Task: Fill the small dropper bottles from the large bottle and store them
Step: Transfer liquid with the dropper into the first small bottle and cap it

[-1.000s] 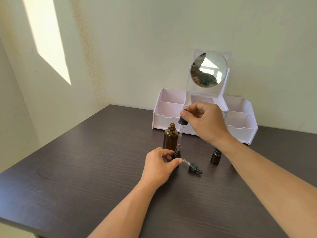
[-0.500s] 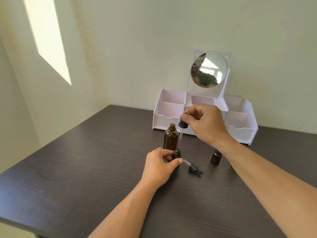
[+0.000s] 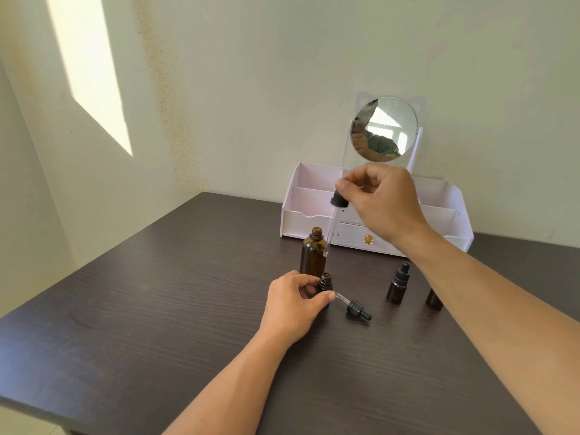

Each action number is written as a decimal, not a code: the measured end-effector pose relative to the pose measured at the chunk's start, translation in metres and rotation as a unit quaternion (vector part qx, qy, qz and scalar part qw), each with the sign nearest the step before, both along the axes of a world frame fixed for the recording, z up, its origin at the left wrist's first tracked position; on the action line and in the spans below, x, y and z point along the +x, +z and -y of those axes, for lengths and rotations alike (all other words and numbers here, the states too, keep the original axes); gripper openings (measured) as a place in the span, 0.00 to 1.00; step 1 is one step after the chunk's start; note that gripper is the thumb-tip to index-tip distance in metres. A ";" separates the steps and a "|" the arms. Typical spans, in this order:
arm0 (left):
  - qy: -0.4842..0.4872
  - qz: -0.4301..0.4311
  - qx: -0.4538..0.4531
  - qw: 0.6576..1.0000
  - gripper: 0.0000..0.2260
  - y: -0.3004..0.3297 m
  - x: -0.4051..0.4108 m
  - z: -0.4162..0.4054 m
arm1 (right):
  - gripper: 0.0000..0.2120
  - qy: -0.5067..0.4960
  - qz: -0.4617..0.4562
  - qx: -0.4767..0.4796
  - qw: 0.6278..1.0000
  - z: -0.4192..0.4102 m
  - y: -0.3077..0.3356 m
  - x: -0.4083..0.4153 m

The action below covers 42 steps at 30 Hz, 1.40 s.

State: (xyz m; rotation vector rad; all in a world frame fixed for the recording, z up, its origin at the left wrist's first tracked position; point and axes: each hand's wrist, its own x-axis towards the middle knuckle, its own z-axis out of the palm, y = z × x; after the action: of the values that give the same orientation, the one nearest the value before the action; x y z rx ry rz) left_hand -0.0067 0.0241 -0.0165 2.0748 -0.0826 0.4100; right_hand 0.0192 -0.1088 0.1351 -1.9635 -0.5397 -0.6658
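— While my right hand [image 3: 381, 204] pinches the long dropper [image 3: 333, 226] upright, where is the large bottle [image 3: 313, 253]?
— Its open mouth sits at nine o'clock from the tip; my left hand [image 3: 293, 304] grips the small bottle [image 3: 325, 282], at six o'clock on the bench [image 3: 157, 309].

The right forearm [image 3: 470, 296] hides most of one small bottle [image 3: 434, 299]. The left hand [image 3: 293, 304] covers the open small bottle's [image 3: 325, 282] body. Liquid levels cannot be told.
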 end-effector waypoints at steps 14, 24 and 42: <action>0.004 0.003 0.001 1.000 0.18 -0.001 0.001 0.000 | 0.03 -0.027 0.012 0.002 1.000 -0.018 0.003 0.029; 0.003 -0.005 0.003 1.000 0.20 -0.001 0.002 -0.001 | 0.04 -0.039 -0.049 -0.067 0.996 -0.018 -0.042 0.035; 0.006 -0.001 0.011 1.000 0.18 -0.001 0.001 0.000 | 0.05 -0.084 -0.153 -0.279 0.944 0.022 -0.070 -0.006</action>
State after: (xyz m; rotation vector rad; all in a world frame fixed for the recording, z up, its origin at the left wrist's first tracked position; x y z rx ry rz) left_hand -0.0054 0.0244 -0.0178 2.0982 -0.0735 0.4153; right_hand 0.0129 -0.1303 0.0653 -2.6102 -0.3949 -0.3094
